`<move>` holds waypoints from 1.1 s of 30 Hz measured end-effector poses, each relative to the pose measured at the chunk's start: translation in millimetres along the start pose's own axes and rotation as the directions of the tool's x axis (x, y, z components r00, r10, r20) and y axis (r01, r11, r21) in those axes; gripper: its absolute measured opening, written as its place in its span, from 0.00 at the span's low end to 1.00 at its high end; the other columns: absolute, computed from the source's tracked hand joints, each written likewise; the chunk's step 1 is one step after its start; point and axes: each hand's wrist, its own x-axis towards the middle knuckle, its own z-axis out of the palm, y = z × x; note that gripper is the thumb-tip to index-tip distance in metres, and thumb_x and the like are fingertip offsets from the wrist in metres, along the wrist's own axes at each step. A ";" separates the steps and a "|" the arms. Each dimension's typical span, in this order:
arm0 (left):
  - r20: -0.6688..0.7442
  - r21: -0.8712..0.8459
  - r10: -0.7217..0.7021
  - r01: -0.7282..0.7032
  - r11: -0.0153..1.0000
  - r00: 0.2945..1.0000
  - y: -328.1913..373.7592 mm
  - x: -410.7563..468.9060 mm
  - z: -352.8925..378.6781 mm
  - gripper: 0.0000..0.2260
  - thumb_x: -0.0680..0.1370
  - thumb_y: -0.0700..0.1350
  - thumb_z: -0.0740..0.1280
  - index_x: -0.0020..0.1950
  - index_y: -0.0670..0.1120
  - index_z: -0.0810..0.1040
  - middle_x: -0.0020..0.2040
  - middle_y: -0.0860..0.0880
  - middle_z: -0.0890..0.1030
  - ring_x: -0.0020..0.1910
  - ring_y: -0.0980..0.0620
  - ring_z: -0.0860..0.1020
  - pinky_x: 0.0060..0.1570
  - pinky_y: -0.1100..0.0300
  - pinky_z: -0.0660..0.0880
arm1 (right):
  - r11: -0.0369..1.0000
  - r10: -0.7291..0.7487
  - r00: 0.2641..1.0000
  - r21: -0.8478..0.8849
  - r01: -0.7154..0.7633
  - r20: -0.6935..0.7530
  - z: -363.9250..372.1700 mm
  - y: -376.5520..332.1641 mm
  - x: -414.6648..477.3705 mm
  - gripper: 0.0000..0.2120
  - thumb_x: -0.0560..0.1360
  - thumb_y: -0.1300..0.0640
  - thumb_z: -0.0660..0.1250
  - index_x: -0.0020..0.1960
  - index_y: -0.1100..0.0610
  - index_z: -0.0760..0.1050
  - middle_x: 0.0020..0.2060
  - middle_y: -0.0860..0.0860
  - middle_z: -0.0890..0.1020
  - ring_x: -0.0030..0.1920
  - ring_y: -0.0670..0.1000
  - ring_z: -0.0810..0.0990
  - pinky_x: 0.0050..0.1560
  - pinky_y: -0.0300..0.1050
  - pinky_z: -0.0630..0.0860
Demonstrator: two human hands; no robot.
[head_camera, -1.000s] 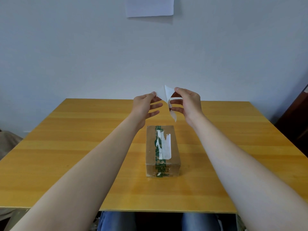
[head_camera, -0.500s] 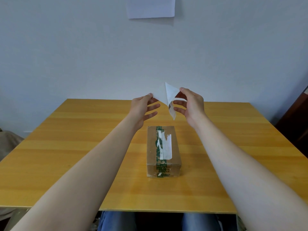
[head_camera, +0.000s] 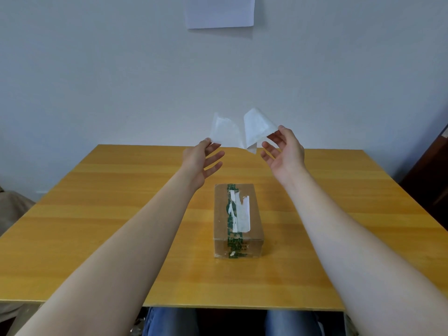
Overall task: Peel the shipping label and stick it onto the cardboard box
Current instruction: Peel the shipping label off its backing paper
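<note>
- Left hand (head_camera: 201, 161) and right hand (head_camera: 283, 151) each pinch one leaf of the shipping label (head_camera: 226, 133), other fingers spread, above the counter (head_camera: 121, 202).
- Cardboard box (head_camera: 221, 214) below, taped shut, contents hidden.

My worktop (head_camera: 121, 214) is smooth, satin wood laminate; the cardboard box (head_camera: 221, 214) is matt brown with glossy green tape (head_camera: 231, 238); my label sheets (head_camera: 257, 127) are thin, translucent paper.

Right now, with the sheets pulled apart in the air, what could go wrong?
The left hand pinches the left sheet and the right hand the right sheet by one corner: sticky paper may curl onto itself. The cardboard box top bears green tape and a torn white patch; the label may wrinkle there.
</note>
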 end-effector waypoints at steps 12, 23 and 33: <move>-0.045 -0.034 -0.024 0.023 0.999 0.999 -0.6 -4.8 -1.5 0.05 0.85 0.46 0.67 0.57 0.46 0.79 0.48 0.51 0.88 0.53 0.47 0.88 0.46 0.52 0.85 | 0.967 0.015 1.000 0.253 -0.015 0.003 0.6 2.9 4.0 0.10 0.86 0.55 0.65 0.61 0.61 0.77 0.58 0.57 0.86 0.56 0.62 0.86 0.49 0.60 0.86; -0.125 -0.064 -0.077 0.069 0.996 0.989 -6.0 -3.1 -3.9 0.09 0.85 0.46 0.66 0.62 0.46 0.80 0.50 0.51 0.89 0.52 0.49 0.87 0.42 0.53 0.84 | 0.940 0.093 0.991 0.320 -0.121 0.101 -1.3 8.2 6.4 0.19 0.89 0.47 0.51 0.71 0.57 0.71 0.67 0.54 0.82 0.63 0.66 0.81 0.49 0.70 0.84; -0.153 -0.069 -0.085 0.075 0.995 0.985 -4.4 -1.3 -13.1 0.10 0.85 0.47 0.66 0.63 0.46 0.81 0.49 0.52 0.89 0.48 0.50 0.86 0.41 0.54 0.83 | 0.913 0.126 0.986 0.375 -0.158 0.108 -1.0 11.4 5.9 0.21 0.89 0.48 0.50 0.74 0.57 0.70 0.70 0.54 0.81 0.68 0.66 0.78 0.51 0.76 0.81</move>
